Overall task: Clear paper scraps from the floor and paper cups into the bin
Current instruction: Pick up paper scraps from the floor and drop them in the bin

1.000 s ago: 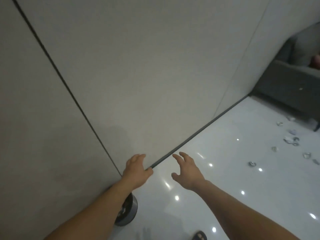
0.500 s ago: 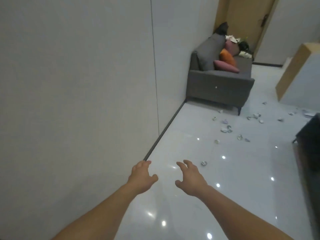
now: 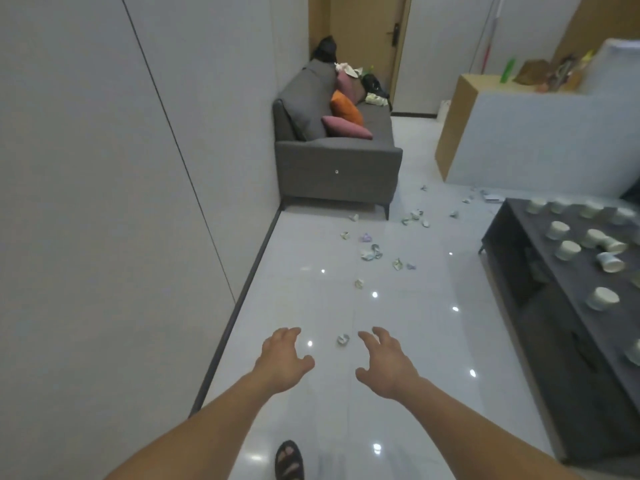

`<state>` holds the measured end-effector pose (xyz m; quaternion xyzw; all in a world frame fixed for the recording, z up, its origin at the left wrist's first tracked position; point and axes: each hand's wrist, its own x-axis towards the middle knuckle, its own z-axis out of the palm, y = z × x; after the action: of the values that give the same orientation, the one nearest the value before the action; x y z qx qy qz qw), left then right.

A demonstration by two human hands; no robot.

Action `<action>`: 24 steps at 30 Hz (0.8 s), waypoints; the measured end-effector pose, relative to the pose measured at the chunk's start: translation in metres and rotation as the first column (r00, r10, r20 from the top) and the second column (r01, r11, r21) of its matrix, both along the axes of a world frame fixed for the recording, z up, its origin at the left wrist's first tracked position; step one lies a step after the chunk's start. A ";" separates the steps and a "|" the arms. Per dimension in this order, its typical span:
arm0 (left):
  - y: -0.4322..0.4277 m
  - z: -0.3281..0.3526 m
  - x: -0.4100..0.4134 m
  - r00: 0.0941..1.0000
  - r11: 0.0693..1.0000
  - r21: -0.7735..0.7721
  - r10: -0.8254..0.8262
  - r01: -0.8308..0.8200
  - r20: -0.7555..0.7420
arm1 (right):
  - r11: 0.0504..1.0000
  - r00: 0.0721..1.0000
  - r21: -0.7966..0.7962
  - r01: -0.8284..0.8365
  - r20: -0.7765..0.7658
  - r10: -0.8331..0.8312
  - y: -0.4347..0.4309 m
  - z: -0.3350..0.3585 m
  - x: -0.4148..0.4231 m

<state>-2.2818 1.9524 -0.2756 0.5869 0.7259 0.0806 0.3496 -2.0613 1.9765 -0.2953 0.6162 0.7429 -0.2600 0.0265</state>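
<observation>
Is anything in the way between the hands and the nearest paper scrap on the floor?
Nothing visible. The nearest scrap lies on open floor, seen between the empty left hand and right hand.

The dark grey low table (image 3: 561,375) runs off the right edge, which cuts through a white paper cup (image 3: 634,353). A black-sandalled foot (image 3: 289,460) is cropped at the bottom edge. The far crumpled pale paper scraps (image 3: 371,252) are too small to make out, and the blurred clutter (image 3: 554,74) on the tan wooden counter (image 3: 453,126) can't be identified.

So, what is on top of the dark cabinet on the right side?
White paper cups stand scattered on the dark cabinet; one cup lies on its side. The cabinet's right part is outside the picture, so what is there cannot be seen.
</observation>
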 end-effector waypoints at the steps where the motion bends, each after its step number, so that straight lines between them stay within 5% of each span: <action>1: 0.021 -0.002 -0.003 1.000 1.000 0.003 -0.010 0.009 0.011 | 1.000 1.000 -0.002 0.023 0.011 -0.023 0.017 -0.001 -0.001; 14: 0.249 0.001 -0.019 0.982 0.982 0.033 -0.188 0.188 0.004 | 0.985 0.985 -0.035 0.168 0.039 -0.166 0.192 -0.001 -0.016; 24: 0.418 -0.052 0.020 0.971 0.967 -0.116 -0.233 0.225 -0.061 | 0.970 0.980 -0.164 0.182 -0.050 -0.192 0.365 -0.076 0.012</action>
<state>-2.2618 2.3703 -0.3271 0.6496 0.6689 -0.0216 0.3606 -2.0488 2.3416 -0.3709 0.6705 0.6590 -0.3399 0.0264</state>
